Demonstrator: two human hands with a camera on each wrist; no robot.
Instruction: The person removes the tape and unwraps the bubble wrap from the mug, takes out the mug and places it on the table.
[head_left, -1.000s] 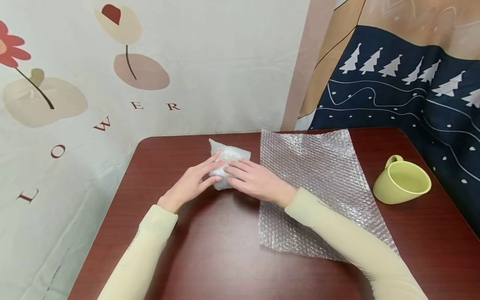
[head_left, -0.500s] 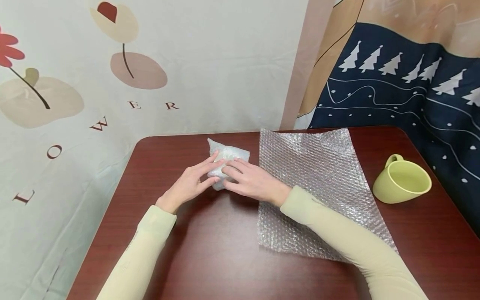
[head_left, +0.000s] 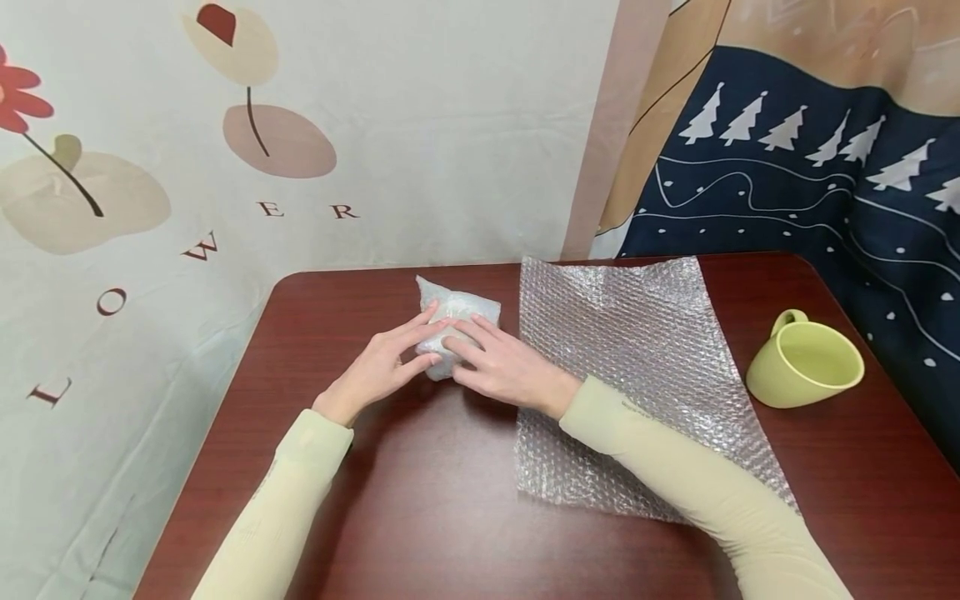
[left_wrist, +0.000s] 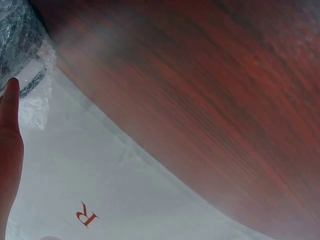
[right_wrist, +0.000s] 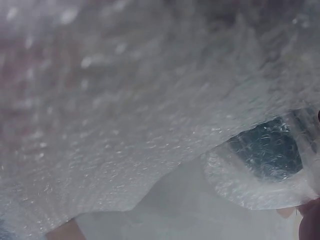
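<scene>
A small bundle wrapped in bubble wrap (head_left: 471, 307) lies near the table's far edge in the head view. My left hand (head_left: 375, 358) holds its left side, thumb at the near side and fingers over the top. From the right, my right hand (head_left: 513, 368) presses fairly straight, spread fingers onto its top and near side. Something dark shows through the wrapped bundle (right_wrist: 272, 150) in the right wrist view; its kind cannot be told. One left finger (left_wrist: 11, 102) touches the wrapped bundle (left_wrist: 20, 40) in the left wrist view.
A large flat sheet of bubble wrap (head_left: 622, 333) lies under my right forearm on the dark red wooden table (head_left: 420, 517). A yellow-green mug (head_left: 802, 367) stands at the right, its handle toward the back. Printed cloths (head_left: 450, 125) hang behind the table.
The right fingers have shifted slightly and spread apart on top of the bundle. My left hand stays in place on the bundle. Sheet and mug keep their places.
</scene>
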